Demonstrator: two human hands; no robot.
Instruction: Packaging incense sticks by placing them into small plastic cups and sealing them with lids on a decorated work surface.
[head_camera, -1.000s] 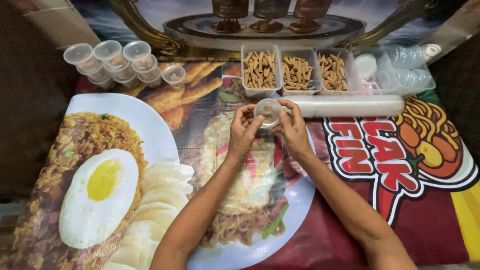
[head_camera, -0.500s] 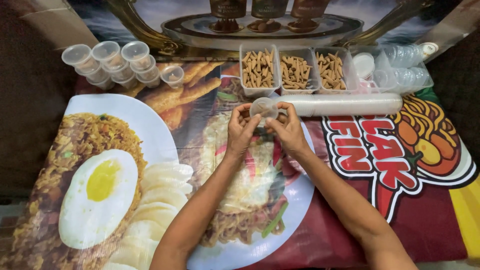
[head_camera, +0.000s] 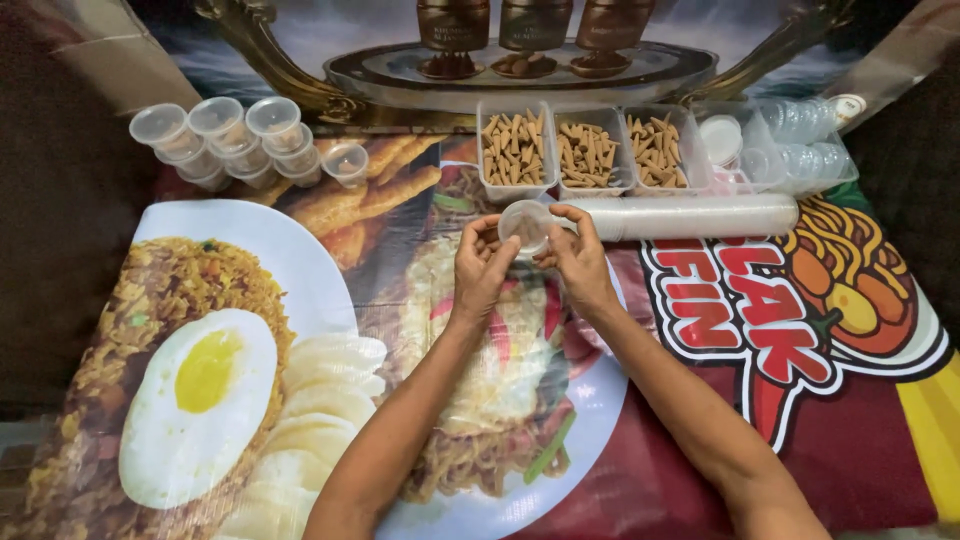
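My left hand (head_camera: 482, 268) and my right hand (head_camera: 578, 262) together hold a small clear plastic cup (head_camera: 525, 225) by its rim, just above a printed food banner (head_camera: 700, 420) that covers the table. The cup's open mouth faces up toward me. Right of the cup lies a long sleeve of stacked clear cups (head_camera: 690, 216) on its side; my right fingers are close to its left end. Behind the hands stand three clear trays of brown cone-shaped pieces (head_camera: 585, 152).
Lidded small cups (head_camera: 232, 138) are stacked at the back left. A clear bag of lids (head_camera: 790, 145) sits at the back right. Dark jars on a printed gold tray picture (head_camera: 520, 40) rise at the back.
Both hands and the cup have stayed nearly in place; the cup has turned slightly between the fingers. The view has shifted a little.
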